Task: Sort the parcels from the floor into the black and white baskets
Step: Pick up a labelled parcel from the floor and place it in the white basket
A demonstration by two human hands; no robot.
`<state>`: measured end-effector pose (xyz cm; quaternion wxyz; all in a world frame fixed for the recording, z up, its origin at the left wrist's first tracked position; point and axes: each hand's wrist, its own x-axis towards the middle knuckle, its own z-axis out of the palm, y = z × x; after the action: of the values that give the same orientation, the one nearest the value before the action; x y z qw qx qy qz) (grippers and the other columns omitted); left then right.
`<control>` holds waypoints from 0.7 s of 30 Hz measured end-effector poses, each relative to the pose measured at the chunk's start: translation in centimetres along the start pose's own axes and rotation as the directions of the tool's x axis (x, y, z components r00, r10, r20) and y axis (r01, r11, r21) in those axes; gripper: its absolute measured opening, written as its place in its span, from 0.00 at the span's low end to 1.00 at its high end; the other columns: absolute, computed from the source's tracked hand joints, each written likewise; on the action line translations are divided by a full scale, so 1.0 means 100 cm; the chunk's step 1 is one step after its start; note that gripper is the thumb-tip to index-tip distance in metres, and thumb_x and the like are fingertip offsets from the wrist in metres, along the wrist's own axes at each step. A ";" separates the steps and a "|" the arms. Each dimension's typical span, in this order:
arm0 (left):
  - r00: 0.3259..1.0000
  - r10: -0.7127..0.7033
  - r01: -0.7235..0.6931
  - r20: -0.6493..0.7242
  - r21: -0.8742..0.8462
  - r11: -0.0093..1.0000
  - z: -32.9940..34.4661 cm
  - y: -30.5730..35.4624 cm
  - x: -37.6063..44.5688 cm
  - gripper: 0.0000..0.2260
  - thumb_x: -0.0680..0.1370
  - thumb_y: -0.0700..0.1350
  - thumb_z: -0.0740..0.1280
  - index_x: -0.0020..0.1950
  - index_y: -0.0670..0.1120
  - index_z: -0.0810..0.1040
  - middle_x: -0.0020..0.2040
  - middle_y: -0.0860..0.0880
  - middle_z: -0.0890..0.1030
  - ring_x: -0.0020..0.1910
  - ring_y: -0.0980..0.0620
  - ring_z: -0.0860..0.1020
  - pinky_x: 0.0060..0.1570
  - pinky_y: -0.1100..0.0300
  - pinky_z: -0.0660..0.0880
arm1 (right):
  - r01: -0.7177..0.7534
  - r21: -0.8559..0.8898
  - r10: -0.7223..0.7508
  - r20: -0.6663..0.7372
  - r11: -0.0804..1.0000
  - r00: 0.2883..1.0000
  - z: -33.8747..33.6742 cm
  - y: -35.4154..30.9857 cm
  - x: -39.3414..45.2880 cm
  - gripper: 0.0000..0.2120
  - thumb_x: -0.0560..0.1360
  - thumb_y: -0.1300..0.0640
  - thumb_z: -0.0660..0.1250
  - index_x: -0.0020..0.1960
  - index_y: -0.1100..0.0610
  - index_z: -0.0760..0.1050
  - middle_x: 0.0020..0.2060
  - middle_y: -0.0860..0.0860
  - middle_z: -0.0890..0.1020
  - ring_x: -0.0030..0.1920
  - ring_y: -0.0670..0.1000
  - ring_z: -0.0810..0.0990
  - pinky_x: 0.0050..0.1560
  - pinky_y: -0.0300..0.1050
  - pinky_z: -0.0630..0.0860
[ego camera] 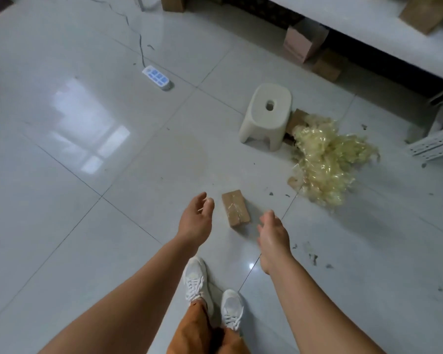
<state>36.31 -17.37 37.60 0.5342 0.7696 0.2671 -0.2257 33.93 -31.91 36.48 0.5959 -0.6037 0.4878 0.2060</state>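
Observation:
A small brown cardboard parcel (235, 208), wrapped with clear tape, lies flat on the glossy white floor tiles. My left hand (196, 218) hovers just left of it, fingers relaxed and holding nothing. My right hand (273, 232) hovers just right of and slightly nearer than the parcel, fingers loosely extended and apart from it. Neither hand touches the parcel. No black or white basket is in view.
A cream plastic stool (267, 114) stands beyond the parcel, with a heap of yellowish plastic wrap (327, 159) to its right. A power strip (157, 77) with its cable lies at the far left. Cardboard boxes (304, 43) sit under a white table (368, 24). My white shoes (211, 292) stand below.

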 end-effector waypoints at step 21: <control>0.946 -0.012 -0.173 0.323 0.537 0.826 0.133 -0.175 0.306 0.29 0.80 0.48 0.61 0.78 0.45 0.53 0.78 0.48 0.55 0.75 0.48 0.58 0.71 0.57 0.57 | -0.283 0.088 0.290 -0.074 0.955 0.954 0.087 0.157 0.320 0.27 0.80 0.42 0.53 0.72 0.58 0.65 0.62 0.54 0.73 0.64 0.57 0.72 0.67 0.55 0.69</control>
<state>47.18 -19.71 1.61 0.3304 0.8569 0.0683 -0.3898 37.80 -31.95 -0.01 0.5608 -0.5116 0.6030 0.2451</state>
